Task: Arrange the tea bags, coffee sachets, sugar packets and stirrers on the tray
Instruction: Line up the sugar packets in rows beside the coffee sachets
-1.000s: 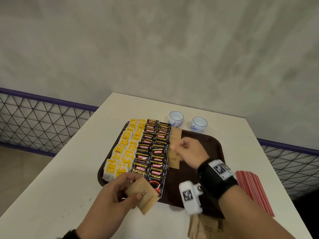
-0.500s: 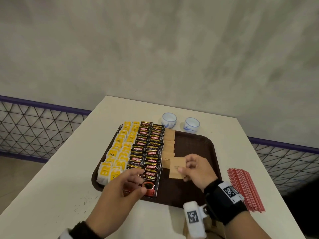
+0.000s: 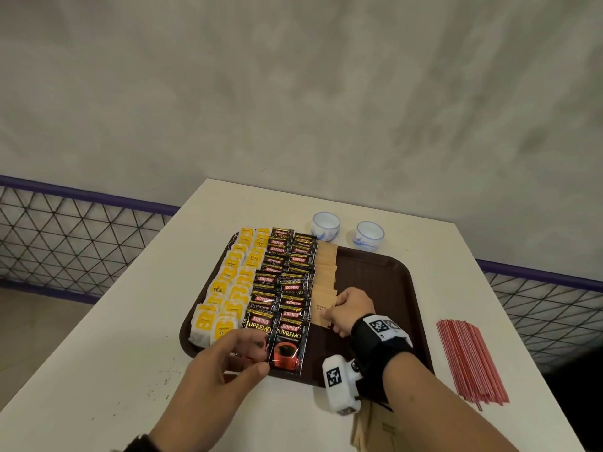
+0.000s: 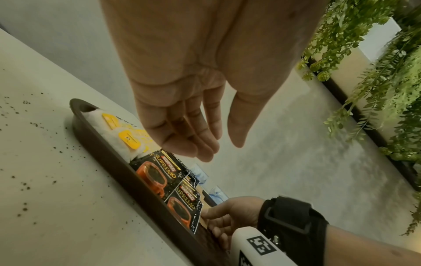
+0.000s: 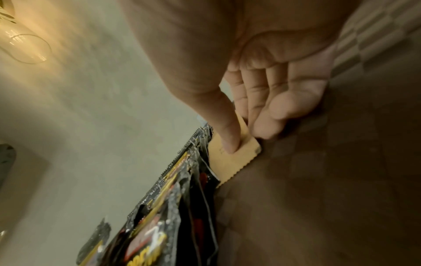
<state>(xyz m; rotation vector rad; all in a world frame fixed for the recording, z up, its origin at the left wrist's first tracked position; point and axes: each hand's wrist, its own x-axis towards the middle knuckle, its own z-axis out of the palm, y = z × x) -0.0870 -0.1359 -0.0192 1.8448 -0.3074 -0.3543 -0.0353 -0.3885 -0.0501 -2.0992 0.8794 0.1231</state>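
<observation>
A brown tray (image 3: 391, 288) holds yellow tea bags (image 3: 228, 288) on the left, black coffee sachets (image 3: 287, 288) beside them, then a column of brown sugar packets (image 3: 324, 272). My right hand (image 3: 336, 308) pinches one sugar packet (image 3: 321, 313) at the near end of that column. In the right wrist view the thumb lies on top of the packet (image 5: 227, 162) and the fingers (image 5: 264, 129) sit at its edge. My left hand (image 3: 257, 353) hovers empty over the nearest coffee sachets (image 4: 159, 172), its fingers (image 4: 200, 144) loosely extended. Red stirrers (image 3: 470, 360) lie on the table right of the tray.
Two small blue-and-white cups (image 3: 325, 226) stand on the white table behind the tray. More brown packets (image 3: 375, 429) lie at the table's near edge under my right forearm. A mesh railing (image 3: 65, 243) runs behind the table on both sides.
The sugar packet my left hand held one second ago passed to my right hand, which has brought it down onto the near end of the sugar column. My left hand is now empty.
</observation>
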